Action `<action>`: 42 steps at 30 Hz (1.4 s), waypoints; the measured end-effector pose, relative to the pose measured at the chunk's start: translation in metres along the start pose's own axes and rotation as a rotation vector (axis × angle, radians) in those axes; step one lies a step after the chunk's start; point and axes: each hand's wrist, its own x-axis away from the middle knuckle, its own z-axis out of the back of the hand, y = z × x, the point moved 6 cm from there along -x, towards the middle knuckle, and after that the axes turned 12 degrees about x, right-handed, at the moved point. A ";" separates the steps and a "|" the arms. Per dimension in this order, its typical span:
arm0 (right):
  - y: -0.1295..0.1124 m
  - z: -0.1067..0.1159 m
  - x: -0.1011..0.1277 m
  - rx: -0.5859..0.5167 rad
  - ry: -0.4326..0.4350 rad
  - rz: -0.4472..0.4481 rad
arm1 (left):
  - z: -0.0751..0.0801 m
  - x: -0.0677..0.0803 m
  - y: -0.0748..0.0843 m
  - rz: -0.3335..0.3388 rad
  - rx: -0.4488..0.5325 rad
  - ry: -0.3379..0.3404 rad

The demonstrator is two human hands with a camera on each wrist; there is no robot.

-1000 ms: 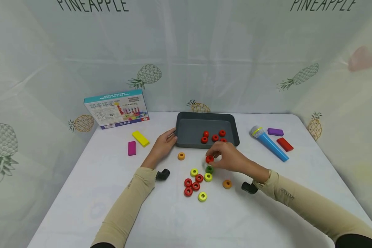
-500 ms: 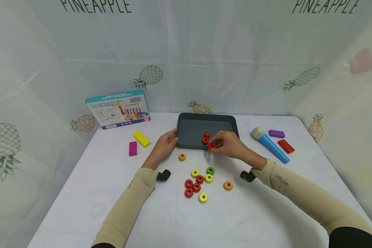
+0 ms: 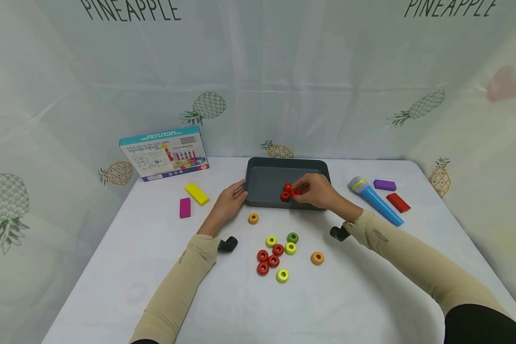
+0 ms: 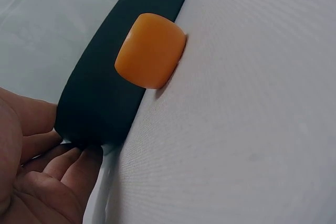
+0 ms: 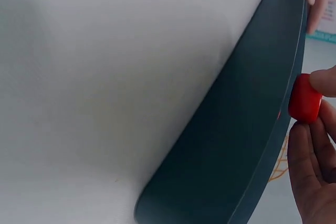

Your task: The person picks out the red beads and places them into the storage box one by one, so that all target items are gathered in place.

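Observation:
At the front left corner of the dark grey tray (image 3: 260, 171), my left hand (image 3: 228, 204) holds the tray's end between thumb and fingers. My right hand (image 3: 316, 191) reaches over the front rim and pinches a red bead (image 5: 305, 98) between thumb and fingertips. Other red beads (image 3: 285, 196) lie in the tray just left of it; the right hand hides part of the tray floor. An orange bead (image 4: 151, 51) sits on the table by the tray's front wall.
In front of the tray lie several red beads (image 3: 273, 261), yellow-green beads (image 3: 282, 275), a green bead (image 3: 292, 237) and another orange bead (image 3: 317, 258). A toy microphone (image 3: 376, 200) and blocks (image 3: 398, 202) lie right; more blocks (image 3: 197, 194) and a printed box (image 3: 165, 155) stand left.
My right hand has carried a red bead from the loose beads forward over the tray's front rim, down beside the other red beads. The left hand has stayed at the tray's corner.

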 end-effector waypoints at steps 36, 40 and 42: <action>0.036 -0.016 -0.056 0.167 -0.106 -0.190 | 0.002 -0.004 -0.006 -0.007 -0.015 0.015; 0.036 -0.017 -0.056 0.173 -0.092 -0.181 | 0.001 -0.004 -0.006 -0.008 -0.014 0.011; 0.037 -0.017 -0.056 0.177 -0.087 -0.174 | 0.002 -0.004 -0.006 -0.005 -0.015 0.014</action>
